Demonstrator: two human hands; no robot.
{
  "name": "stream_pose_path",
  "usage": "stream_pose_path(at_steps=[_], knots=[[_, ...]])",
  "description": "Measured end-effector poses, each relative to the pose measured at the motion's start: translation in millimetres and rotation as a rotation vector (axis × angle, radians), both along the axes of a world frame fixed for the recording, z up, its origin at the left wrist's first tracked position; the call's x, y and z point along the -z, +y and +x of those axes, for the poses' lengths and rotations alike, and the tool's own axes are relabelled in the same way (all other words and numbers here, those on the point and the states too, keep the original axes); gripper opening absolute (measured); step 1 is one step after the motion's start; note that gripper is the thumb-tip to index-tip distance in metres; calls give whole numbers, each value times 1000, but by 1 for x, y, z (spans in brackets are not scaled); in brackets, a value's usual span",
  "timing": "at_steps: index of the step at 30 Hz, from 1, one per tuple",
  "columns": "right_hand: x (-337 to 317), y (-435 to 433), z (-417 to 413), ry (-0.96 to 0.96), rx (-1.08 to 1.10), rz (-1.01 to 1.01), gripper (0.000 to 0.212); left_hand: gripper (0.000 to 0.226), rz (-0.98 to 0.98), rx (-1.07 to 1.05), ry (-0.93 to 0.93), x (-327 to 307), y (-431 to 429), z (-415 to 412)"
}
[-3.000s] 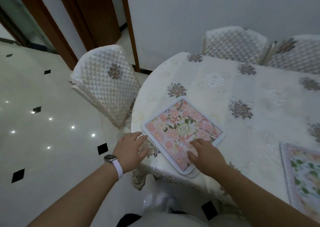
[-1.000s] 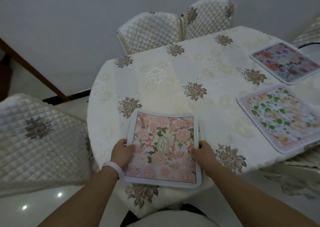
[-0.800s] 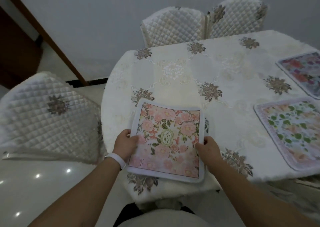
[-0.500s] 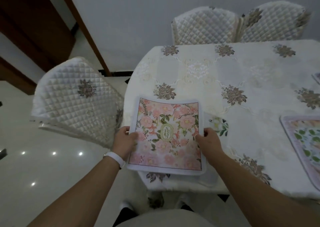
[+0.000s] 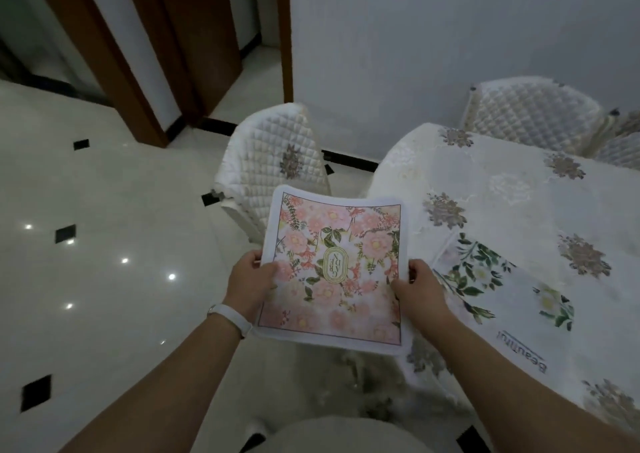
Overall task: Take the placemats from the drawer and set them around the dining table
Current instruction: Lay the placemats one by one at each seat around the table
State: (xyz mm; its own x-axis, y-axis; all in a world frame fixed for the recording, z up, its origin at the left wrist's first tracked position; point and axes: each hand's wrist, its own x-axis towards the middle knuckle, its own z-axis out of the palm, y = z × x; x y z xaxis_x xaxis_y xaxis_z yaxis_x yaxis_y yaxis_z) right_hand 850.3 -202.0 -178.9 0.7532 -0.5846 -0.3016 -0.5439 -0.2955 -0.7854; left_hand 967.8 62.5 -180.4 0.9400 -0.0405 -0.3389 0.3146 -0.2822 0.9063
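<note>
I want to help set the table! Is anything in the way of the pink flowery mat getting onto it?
Nothing visible is. The left hand and right hand hold the pink floral placemat just off the table edge; only the white leaf-print placemat lies there, to its right.

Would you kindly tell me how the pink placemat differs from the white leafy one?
The pink placemat is held up by the left hand and right hand; the white placemat lies flat on the table. The pink placemat is crowded with blooms, the white placemat sparsely printed. Both are floral.
</note>
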Motion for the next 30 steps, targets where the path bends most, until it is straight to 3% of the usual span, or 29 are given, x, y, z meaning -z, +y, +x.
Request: stream_pose_path(at_steps=[13, 23, 30], knots=[[-25, 229, 129, -101, -310, 15, 24, 7, -86, -323, -5, -2, 252, 48], [-30, 307, 222, -116, -509, -5, 22, 6, -118, -516, -36, 4, 341, 84], [-15, 354, 317, -90, -557, 7, 19, 10, -85, -572, 18, 7, 381, 163]])
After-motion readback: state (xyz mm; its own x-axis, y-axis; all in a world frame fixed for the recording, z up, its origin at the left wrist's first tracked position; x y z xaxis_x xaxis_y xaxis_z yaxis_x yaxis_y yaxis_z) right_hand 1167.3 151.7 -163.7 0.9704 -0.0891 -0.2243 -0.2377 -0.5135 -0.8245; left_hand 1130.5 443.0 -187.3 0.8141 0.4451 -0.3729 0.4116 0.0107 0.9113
